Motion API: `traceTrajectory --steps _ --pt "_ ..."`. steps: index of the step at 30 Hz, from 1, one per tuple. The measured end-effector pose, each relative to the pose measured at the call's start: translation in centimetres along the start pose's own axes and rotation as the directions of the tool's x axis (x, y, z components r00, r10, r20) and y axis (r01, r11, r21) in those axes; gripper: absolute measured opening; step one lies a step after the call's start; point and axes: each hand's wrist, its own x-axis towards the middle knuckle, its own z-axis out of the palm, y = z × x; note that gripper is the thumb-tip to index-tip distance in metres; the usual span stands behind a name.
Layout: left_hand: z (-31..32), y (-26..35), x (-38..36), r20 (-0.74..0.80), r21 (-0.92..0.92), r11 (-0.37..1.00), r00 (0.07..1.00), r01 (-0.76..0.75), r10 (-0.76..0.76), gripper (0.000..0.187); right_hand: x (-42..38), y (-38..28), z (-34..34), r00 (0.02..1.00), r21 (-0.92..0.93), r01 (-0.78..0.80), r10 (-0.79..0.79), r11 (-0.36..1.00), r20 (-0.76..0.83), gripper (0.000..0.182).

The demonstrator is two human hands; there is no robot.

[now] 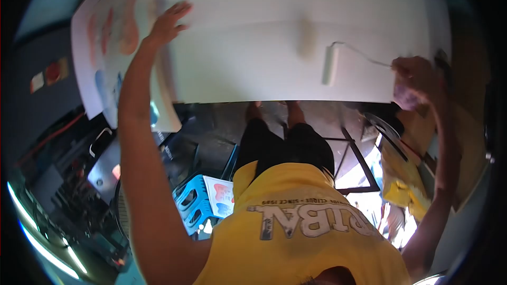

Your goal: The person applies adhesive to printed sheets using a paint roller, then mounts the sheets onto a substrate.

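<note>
My right hand (414, 80) is closed around the handle of a paint roller, near the right front corner of a large white sheet (243, 63). From the fist a thin wire frame runs left to the white roller sleeve (330, 65), which overlaps the sheet. My left hand (172, 23) lies over the left part of the white sheet, fingers stretched out and thumb apart, holding nothing. Right beside it is the raised, curved edge of a printed sheet (113, 37) with red and blue shapes.
Below the front edge stand my legs and a dark metal frame (364, 166). A blue plastic stool (193, 200) with a small printed card (219, 196) is at lower left. Yellow cloth (404, 190) and cardboard lie at the right. Dark clutter fills the far left.
</note>
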Motion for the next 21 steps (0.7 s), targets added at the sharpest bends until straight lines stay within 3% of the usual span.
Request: traceTrajectory --steps 1,5,7,10,12,18,21 --pt "0.2 0.0 -0.1 0.007 0.018 0.999 1.000 0.026 -0.026 0.077 1.4 -2.1 1.4 0.995 0.069 0.092 -0.094 0.993 0.016 0.013" --pt "0.3 1.2 -0.5 0.013 0.048 0.991 0.992 0.128 -0.128 0.082 9.0 -14.3 8.0 0.949 0.000 0.267 -0.263 0.964 -0.175 0.018" --pt "0.6 1.0 -0.5 0.005 0.055 0.990 0.992 0.129 -0.130 0.082 12.0 -19.8 8.6 0.949 0.051 0.272 -0.259 0.961 -0.178 0.020" --pt "1.0 1.0 -0.6 -0.015 0.068 0.991 0.993 0.118 -0.117 0.081 15.9 -24.3 8.5 0.906 -0.030 0.383 -0.382 0.923 -0.181 0.016" --pt "1.4 0.4 -1.3 -0.039 0.060 0.992 0.993 0.115 -0.112 0.082 17.4 -27.1 7.7 0.923 -0.028 0.362 -0.362 0.932 -0.130 0.017" --pt "0.5 1.7 -0.7 -0.008 0.079 0.980 0.983 0.181 -0.181 0.084 18.6 -28.9 7.3 0.949 -0.053 0.300 -0.303 0.953 -0.083 0.022" --pt "1.4 0.8 -0.5 -0.042 0.065 0.985 0.986 0.162 -0.160 0.084 16.8 -25.7 7.6 0.945 -0.056 0.294 -0.299 0.954 -0.132 0.021"
